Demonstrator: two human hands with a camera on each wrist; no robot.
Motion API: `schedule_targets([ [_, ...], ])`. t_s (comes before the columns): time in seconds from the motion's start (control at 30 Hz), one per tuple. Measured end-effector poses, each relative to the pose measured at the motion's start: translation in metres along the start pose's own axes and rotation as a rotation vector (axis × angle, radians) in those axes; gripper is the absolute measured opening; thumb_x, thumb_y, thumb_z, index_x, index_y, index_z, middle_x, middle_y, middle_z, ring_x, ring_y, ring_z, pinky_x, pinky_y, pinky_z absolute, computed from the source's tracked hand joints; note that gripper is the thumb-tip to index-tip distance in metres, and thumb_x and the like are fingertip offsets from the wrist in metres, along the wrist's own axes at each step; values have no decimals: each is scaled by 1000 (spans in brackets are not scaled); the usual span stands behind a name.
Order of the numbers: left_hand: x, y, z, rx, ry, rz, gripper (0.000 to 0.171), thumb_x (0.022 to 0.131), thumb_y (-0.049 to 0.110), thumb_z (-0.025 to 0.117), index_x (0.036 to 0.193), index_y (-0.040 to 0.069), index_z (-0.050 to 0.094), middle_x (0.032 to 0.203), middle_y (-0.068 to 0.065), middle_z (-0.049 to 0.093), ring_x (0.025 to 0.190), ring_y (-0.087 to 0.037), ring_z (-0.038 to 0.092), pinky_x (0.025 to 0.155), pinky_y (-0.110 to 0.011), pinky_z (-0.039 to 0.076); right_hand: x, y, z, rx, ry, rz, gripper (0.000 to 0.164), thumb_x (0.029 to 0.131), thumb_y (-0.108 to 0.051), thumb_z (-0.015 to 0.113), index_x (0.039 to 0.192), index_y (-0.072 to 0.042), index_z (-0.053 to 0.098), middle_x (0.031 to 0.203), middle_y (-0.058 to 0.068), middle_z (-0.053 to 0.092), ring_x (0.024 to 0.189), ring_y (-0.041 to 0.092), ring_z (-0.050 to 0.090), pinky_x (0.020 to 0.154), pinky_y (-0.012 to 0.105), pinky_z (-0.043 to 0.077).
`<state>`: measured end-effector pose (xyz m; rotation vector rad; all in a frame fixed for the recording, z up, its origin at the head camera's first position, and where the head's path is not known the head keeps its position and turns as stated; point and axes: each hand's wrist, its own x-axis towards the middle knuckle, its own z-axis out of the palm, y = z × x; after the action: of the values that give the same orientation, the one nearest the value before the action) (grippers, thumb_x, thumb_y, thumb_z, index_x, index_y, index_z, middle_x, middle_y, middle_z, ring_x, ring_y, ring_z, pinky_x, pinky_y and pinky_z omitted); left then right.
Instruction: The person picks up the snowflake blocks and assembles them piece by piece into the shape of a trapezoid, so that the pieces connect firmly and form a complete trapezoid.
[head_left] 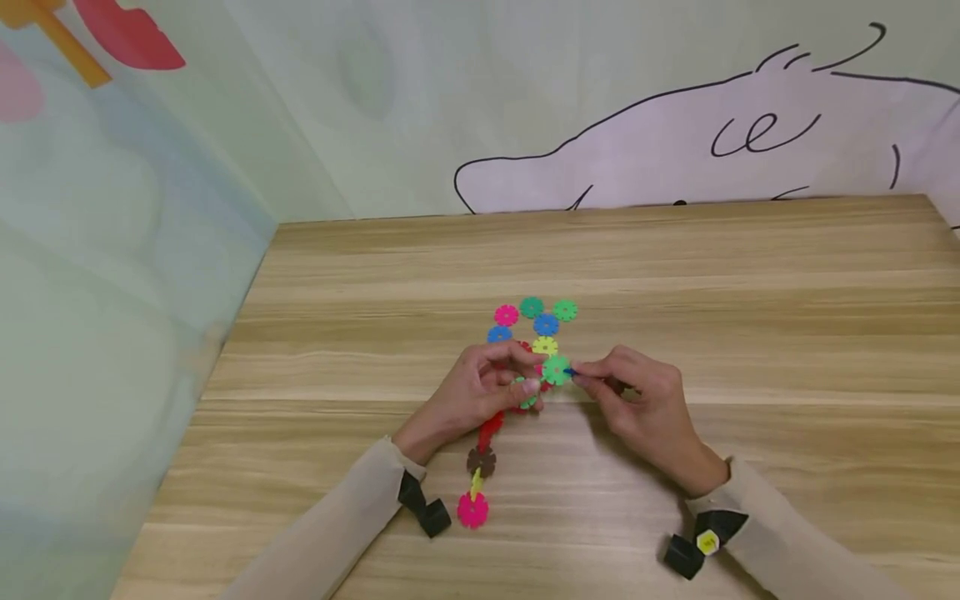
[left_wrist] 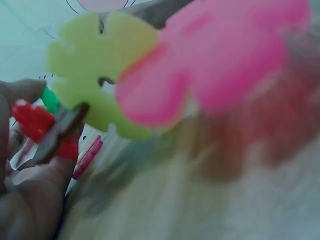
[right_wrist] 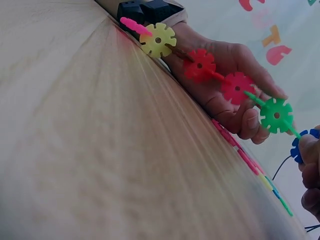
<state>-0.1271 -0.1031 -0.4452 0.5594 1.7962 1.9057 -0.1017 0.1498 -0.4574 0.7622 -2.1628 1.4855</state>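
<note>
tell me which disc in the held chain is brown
The third disc, counting the pink end disc first, between the yellow disc and a red disc; no other is brown.

A wood-grain table (head_left: 787, 283) stands before pale green walls (head_left: 315, 125) printed with a black-outlined lilac figure (head_left: 645, 142) and, upper left, a red shape (head_left: 135, 37)

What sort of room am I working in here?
Probably a children's playroom or classroom, though a set dressed as one is possible: a large black-outlined cartoon figure on the pale green wall, and a chain of colourful notched plastic discs above a wood-grain table.
</note>
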Motion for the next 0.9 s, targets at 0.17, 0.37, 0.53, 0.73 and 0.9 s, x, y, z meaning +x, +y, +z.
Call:
schedule_targets([
  [0.17, 0, -1, 0, 46, 20, 19, 35, 102, 7, 66, 135, -4, 61, 117, -4, 66, 102, -12, 73, 90, -22, 62, 1, -3, 0, 82, 3, 95, 26, 83, 15, 83, 101, -4, 83, 87, 10, 81, 73, 0, 68, 66, 12, 56],
  [0.37, -1, 1, -1, -5, -14, -18, 39, 104, 11, 64, 142, 3, 57, 119, -14, 69, 95, -14, 77, 88, -22, 60, 3, -5, 1, 115, -12, 164, 25, 86, 12, 82, 103, -6, 80, 90, 11, 82, 70, 9, 73, 64, 15, 57],
  [0.53, -2, 3, -1, -2, -25, -63, 42, 105, 12, 63, 147, 8, 60, 107, -11, 76, 93, -13, 77, 86, -21, 58, 4, -5, 2, 122, -14, 182, 17, 93, 8, 76, 104, -4, 78, 79, 9, 76, 63, 7, 65, 58, 16, 53],
  [0.73, -1, 1, -1, 6, -31, -60, 43, 105, 8, 62, 148, 6, 61, 97, 0, 79, 91, -12, 77, 84, -21, 56, 11, 3, 2, 89, 25, 241, 12, 104, 3, 64, 106, 2, 77, 79, 10, 72, 59, 8, 58, 55, 18, 48],
  [0.9, 0, 1, -2, 6, -35, -74, 43, 105, 9, 63, 148, 6, 62, 99, -5, 78, 90, -12, 75, 84, -21, 58, 27, 21, 3, -86, 5, 276, 14, 103, -5, 70, 114, -2, 78, 86, 11, 76, 62, 5, 55, 60, 16, 44],
])
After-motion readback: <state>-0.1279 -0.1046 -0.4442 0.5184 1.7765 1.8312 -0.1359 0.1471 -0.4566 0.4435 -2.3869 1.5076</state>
